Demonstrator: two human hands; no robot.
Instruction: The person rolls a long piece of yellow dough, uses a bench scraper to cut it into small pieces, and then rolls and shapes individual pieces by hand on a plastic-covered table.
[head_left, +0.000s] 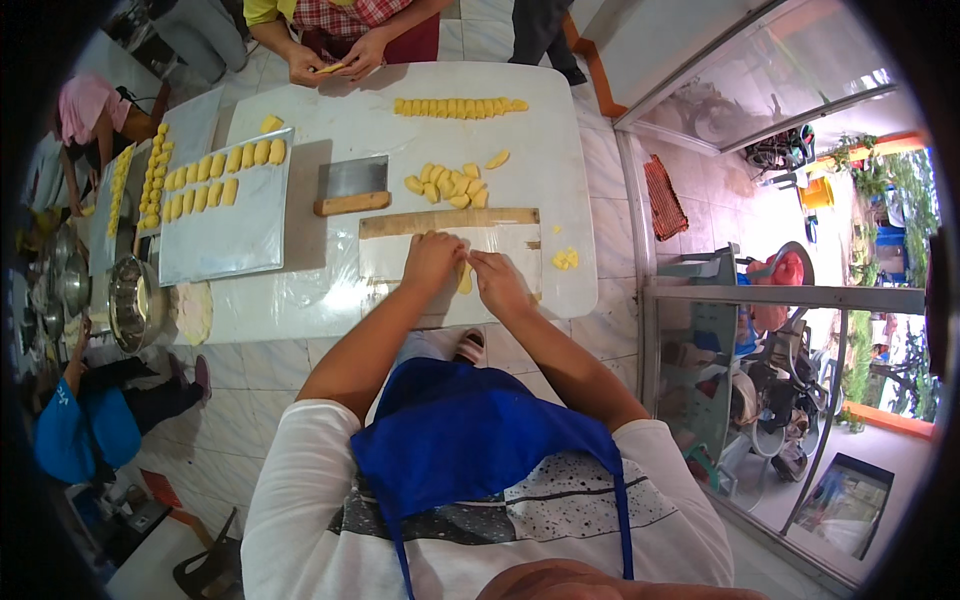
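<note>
A small flattened piece of yellow dough (465, 280) lies on a white board with wooden edges (382, 251), right before me. My left hand (433, 261) bends over the dough's upper end from the left, fingers curled. From the right, my right hand (499, 282) grips the same end with its fingertips. The fingers hide that end. Just beyond the board sits a loose heap of cut yellow dough pieces (450, 184). Farther off, a row of dough pieces (459, 109) stands close together. Small dough scraps (565, 259) rest right of the board.
A dough scraper with a wooden handle (352, 202) lies left of the heap. Further left is a metal tray (225, 251) with rows of shaped dough, near a steel bowl (135, 304). Across the white table (300, 311), a co-worker's hands (334, 66) hold dough. Glass doors (750, 296) stand right.
</note>
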